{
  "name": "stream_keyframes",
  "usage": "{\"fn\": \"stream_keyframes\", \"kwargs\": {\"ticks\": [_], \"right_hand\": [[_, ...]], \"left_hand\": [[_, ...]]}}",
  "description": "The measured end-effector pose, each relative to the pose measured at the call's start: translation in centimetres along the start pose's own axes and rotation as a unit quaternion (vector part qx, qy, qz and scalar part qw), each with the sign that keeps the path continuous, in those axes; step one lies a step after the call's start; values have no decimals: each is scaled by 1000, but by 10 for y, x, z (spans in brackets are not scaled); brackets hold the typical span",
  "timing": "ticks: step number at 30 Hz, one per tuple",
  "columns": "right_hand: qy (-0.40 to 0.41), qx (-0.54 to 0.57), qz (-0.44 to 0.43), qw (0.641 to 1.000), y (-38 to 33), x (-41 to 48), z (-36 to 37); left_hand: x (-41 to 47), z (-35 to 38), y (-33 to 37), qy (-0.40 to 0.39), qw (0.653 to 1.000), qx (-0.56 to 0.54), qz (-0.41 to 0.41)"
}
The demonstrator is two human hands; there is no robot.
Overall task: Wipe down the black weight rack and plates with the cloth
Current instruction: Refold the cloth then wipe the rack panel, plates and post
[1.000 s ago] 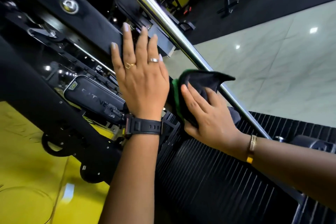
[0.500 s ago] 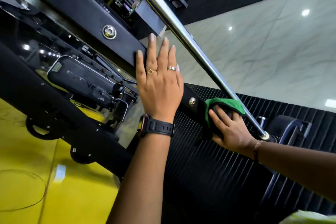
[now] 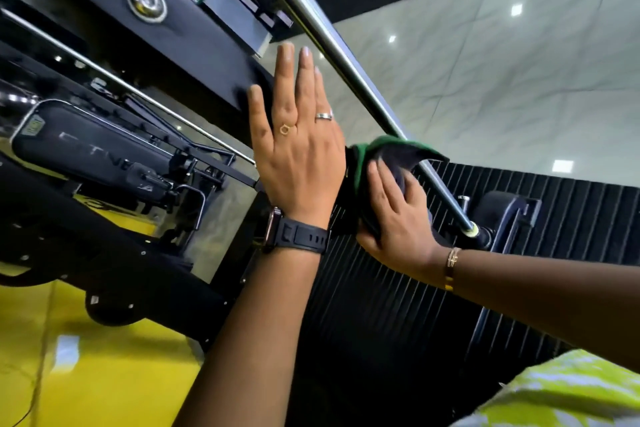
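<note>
Cloth back up beside left hand, in right hand

Green-edged dark cloth against the black rack beam, just above ribbed black plates.

Left hand flat on black rack beam left of the chrome rod; right hand clasps cloth against the rod — weight plates beneath.

The cloth is green at its edge and dark grey on its face. The rack is matte black, and its plates are black with fine pale ribbing. The bar is shiny silver. The near floor is glossy yellow and the tiles are pale grey, marbled. The watch strap is black and the bracelet is gold.
</note>
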State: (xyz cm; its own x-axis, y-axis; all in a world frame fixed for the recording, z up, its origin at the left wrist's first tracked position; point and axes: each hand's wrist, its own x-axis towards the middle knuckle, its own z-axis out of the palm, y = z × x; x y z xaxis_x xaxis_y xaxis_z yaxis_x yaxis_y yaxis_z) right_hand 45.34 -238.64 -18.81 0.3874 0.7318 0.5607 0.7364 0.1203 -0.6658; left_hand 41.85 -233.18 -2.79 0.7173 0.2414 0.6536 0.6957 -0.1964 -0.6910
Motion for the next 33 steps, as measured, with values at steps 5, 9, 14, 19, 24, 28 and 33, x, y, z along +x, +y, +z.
{"fn": "stream_keyframes", "kwargs": {"ticks": [5, 9, 14, 19, 24, 28, 33], "right_hand": [[-101, -39, 9, 994, 32, -40, 20], [-85, 27, 223, 971, 47, -61, 27], [-95, 139, 346, 923, 42, -47, 16], [7, 169, 264, 950, -1, -31, 11], [-71, 53, 194, 977, 26, -77, 39], [-173, 35, 269, 947, 56, -109, 51], [-155, 128, 424, 883, 81, -94, 55]], "left_hand": [[-8, 3, 1, -12, 1000, -3, 19], [-24, 9, 9, -17, 998, -20, 59], [-47, 11, 29, -59, 993, -46, 94], [-64, 17, 48, -75, 990, -50, 109], [-100, 32, 72, -96, 982, -74, 142], [-130, 41, 85, -74, 985, -114, 105], [-142, 40, 95, -98, 984, -105, 109]]}}
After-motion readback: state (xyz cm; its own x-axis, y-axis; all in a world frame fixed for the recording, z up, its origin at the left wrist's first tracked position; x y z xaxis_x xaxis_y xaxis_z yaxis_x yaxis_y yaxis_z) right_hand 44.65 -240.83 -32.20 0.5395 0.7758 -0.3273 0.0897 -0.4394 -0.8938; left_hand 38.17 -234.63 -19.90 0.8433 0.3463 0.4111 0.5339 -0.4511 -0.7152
